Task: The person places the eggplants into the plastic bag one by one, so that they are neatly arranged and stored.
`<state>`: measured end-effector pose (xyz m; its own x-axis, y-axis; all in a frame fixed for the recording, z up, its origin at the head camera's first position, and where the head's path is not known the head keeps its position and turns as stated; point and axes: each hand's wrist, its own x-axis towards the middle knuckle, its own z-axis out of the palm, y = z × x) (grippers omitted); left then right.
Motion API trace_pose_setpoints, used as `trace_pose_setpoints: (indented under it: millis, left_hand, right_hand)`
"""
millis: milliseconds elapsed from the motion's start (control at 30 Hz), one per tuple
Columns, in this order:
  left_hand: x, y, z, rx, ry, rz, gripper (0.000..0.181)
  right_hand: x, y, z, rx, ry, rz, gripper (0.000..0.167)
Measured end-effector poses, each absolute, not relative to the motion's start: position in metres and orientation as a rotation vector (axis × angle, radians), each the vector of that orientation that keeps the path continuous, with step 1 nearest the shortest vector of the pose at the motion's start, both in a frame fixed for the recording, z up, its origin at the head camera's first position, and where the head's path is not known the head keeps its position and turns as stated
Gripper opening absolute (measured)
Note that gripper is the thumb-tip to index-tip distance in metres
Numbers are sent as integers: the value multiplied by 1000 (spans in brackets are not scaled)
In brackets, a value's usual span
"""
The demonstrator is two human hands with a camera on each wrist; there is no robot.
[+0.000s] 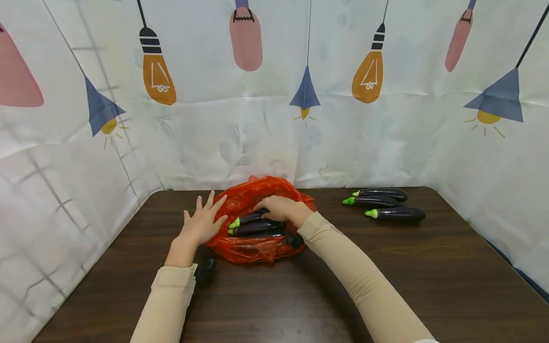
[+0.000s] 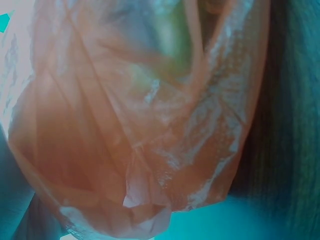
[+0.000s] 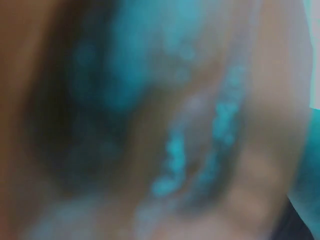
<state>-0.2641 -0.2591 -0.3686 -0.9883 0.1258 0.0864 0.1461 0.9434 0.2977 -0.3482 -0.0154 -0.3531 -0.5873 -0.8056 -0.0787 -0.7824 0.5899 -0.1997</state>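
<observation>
A red plastic bag (image 1: 244, 252) lies with its mouth spread wide, and several dark purple eggplants (image 1: 257, 227) with green stems are inside. My right hand (image 1: 280, 208) reaches into the bag from the right, fingers bent down around the rear eggplant (image 1: 246, 219); its fingertips are partly hidden. At the bag's left rim my left hand (image 1: 202, 225) has its fingers spread and touches the plastic. The left wrist view is filled by the bag (image 2: 125, 125), with a blurred green stem (image 2: 172, 40) inside. Blur covers most of the right wrist view.
Three more eggplants (image 1: 396, 214) lie on the dark wooden table (image 1: 386, 267) at the back right, stems pointing left. A white curtain (image 1: 274, 133) printed with lamps and bulbs surrounds the table's back and sides.
</observation>
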Motion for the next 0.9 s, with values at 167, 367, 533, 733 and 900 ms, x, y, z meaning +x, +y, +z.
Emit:
trace_pose_setpoints:
  millis: [167,367,533,733,900]
  left_hand:
    - [-263,-257,-367,-208,-3039,-487,67]
    - [-263,-258,-368,-205,-3038,-481,68]
    - [-263,-258,-368,-211,-3040,-484,68]
    - [-262,-258,-366,-214,-3045,-492,68]
    - [-262,-258,-365,-214,-3049,-490,68]
  right_hand:
    - [-348,-13,-355,-1318,2656,-232,38]
    - [-346,-12,-353,-1300,2658,-232,38]
    - [-345,-10,-351,-1307,2655,-221,38]
    - [-345,-5,-347,-1314,2641,-236,39]
    - [-344,-1,-342,-1312,2637,-231,40]
